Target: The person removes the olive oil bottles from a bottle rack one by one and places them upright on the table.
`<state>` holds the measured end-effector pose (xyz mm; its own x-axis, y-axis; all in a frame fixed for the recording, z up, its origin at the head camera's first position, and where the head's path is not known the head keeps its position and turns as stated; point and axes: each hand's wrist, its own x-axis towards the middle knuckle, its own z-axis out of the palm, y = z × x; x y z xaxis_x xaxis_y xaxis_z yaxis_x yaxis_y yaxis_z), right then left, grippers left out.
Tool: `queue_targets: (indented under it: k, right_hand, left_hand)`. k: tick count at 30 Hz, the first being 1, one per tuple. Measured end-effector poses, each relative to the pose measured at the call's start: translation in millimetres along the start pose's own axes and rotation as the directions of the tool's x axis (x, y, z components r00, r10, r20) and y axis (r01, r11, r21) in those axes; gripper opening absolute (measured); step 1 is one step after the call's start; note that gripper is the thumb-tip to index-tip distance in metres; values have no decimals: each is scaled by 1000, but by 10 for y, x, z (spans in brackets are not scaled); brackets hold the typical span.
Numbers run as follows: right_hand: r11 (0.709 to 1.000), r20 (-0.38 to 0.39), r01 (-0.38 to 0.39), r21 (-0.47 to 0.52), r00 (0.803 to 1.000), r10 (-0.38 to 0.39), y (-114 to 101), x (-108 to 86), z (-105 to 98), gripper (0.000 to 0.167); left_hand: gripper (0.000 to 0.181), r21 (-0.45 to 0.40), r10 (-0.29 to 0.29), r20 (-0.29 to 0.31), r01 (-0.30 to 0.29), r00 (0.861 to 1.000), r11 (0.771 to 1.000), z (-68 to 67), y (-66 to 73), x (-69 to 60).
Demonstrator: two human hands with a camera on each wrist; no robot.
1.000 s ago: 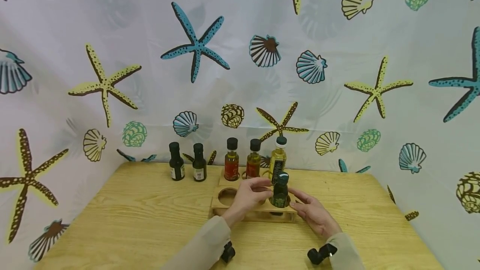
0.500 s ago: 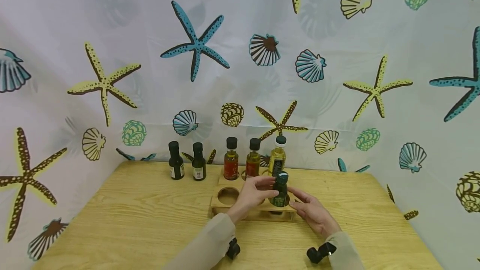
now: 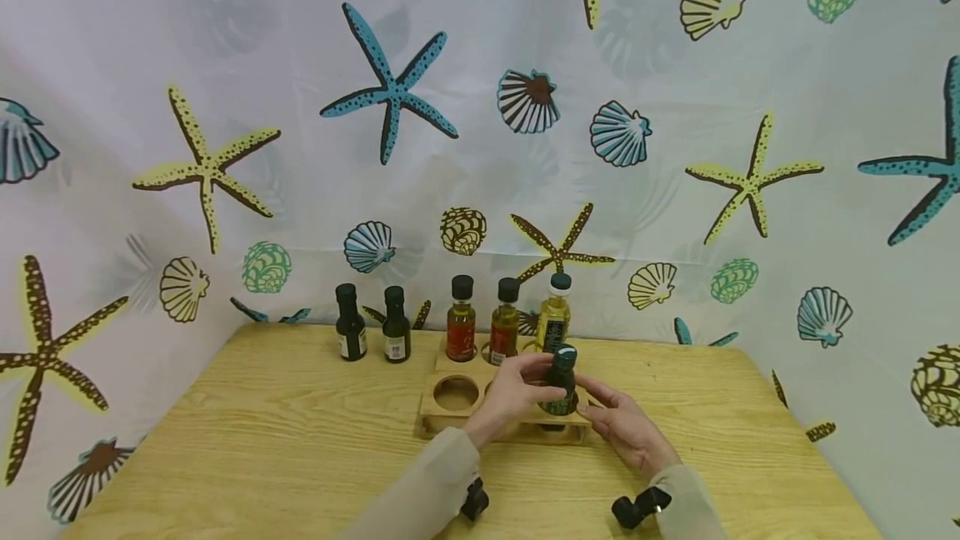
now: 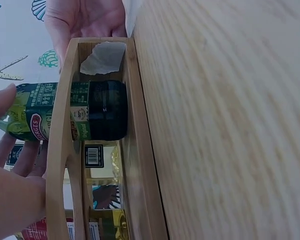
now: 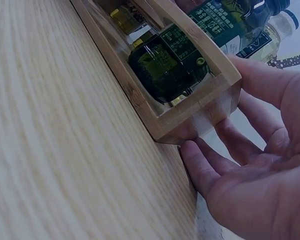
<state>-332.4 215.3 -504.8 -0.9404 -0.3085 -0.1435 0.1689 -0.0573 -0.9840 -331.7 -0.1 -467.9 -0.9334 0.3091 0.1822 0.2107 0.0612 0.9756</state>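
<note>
A dark green glass bottle (image 3: 561,375) with a green label stands in the right front hole of a two-tier wooden bottle rack (image 3: 430,400). In the left wrist view the bottle's base (image 4: 108,111) shows under the top board, at the rack's bottom rail. My left hand (image 3: 516,397) holds the bottle's upper part between thumb and fingers. At the rack's right end, my right hand (image 3: 628,430) grips the corner. The right wrist view shows bent fingers (image 5: 235,142) touching the end panel.
In the back tier stand two red-labelled bottles (image 3: 461,332) (image 3: 504,332) and a yellow oil bottle (image 3: 555,319). Two dark bottles (image 3: 351,327) (image 3: 396,327) stand on the table (image 3: 300,432) left of the rack. A patterned curtain (image 3: 465,173) hangs behind.
My left hand has shifted slightly to the right around the green bottle, its thumb now across the bottle's front. My right hand has stayed at the rack's end.
</note>
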Motion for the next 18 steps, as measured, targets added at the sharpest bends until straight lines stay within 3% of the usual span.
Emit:
queue_targets:
  k: [18]
  right_hand:
    - [1000, 8, 0, 14, 1000, 0, -26, -6, 0, 58]
  left_hand:
    - [61, 45, -47, -45, 49, 998, 998, 61, 21, 21]
